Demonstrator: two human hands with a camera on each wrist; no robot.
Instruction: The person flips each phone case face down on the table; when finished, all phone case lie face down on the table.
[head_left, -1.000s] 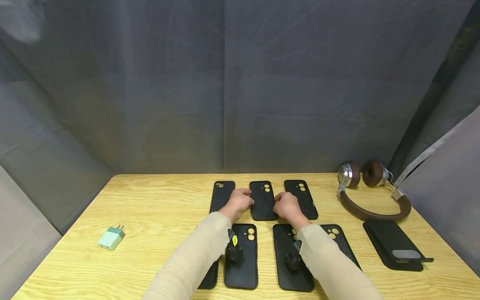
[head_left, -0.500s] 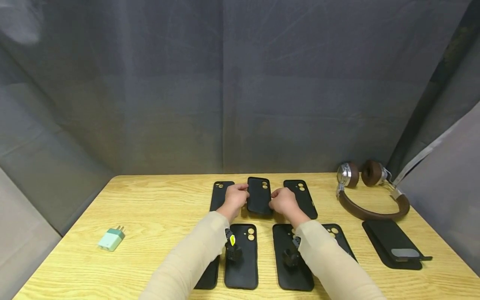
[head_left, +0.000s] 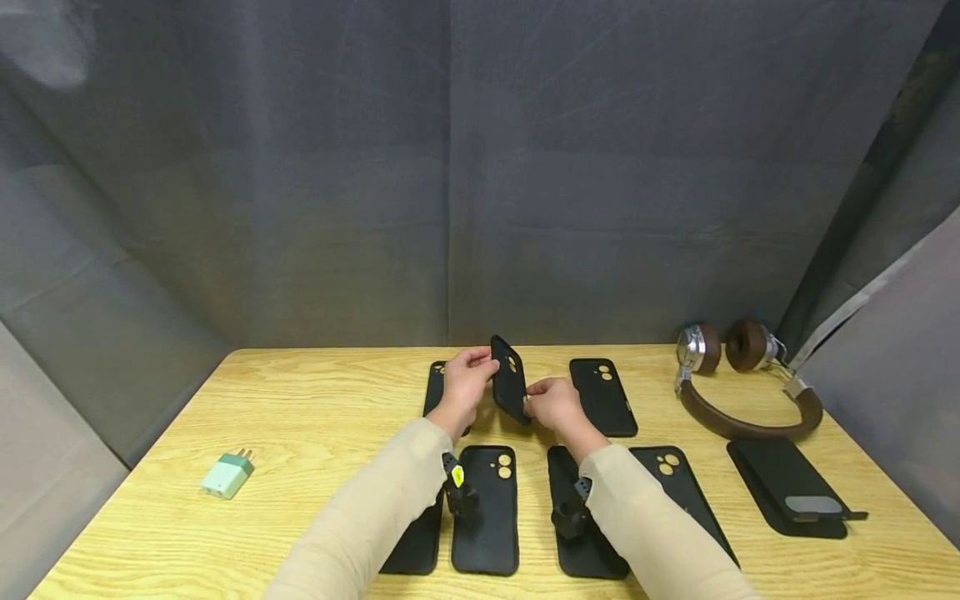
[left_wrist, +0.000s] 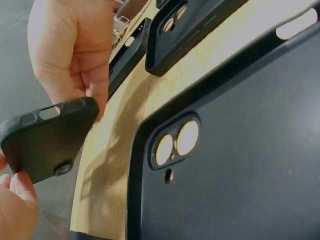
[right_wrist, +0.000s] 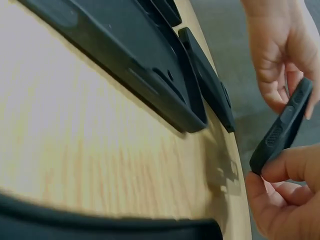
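A black phone case is held up off the wooden table, tilted onto its edge, in the head view. My left hand pinches its left edge between thumb and fingers. On the opposite lower edge, my right hand grips it near the corner. The left wrist view shows the case end-on, with a port opening, a speaker grille and a shadow on the table below. Two hands also meet at the case in the right wrist view, my right hand being the lower one.
Black phone cases lie around: one back left, one back right, several in the front row, including one at centre. Brown headphones and a black case with a stand are at right. A green-white plug adapter sits left.
The middle back phone case lay flat between both hands a second ago. It has been lifted and turned steeply on edge, with both hands moving slightly left.
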